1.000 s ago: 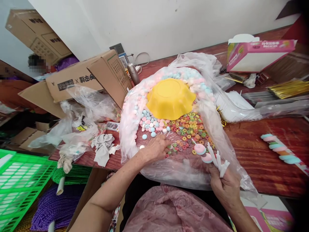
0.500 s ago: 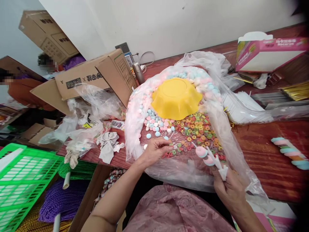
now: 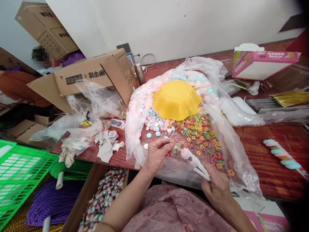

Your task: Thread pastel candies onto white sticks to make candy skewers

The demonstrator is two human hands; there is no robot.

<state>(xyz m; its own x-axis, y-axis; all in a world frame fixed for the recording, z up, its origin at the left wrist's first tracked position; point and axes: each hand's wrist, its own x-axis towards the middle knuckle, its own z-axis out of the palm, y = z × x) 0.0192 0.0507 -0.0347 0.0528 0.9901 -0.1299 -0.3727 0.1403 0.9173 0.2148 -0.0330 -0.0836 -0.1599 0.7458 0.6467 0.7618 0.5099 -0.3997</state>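
My left hand (image 3: 155,154) is closed in a pinch on a small red-and-green ring (image 3: 173,142), like a cereal loop. The thin tip of a white stick comes close to that ring; whether it passes through the hole is too small to tell. In my right hand (image 3: 216,182) are several white sticks (image 3: 202,172), gripped together. One carries pink and pale blue candy pieces (image 3: 185,153). Beneath both hands lie loose coloured rings (image 3: 199,129) and pastel oval candies (image 3: 156,124) on clear plastic. A yellow wavy-edged bowl (image 3: 177,100) rests upside down on the candies.
Left stand an open cardboard box (image 3: 82,75), a crumpled cloth (image 3: 106,145) and a green basket (image 3: 24,174). A box of candy sticks (image 3: 106,190) sits below the table edge. Right are a twisted candy stick (image 3: 282,153) and a pink-white carton (image 3: 260,62). Another person is far left.
My hands have drawn together: the right hand moved left, bringing the candy stick's tip up to the left hand's fingers. The view has shifted slightly.
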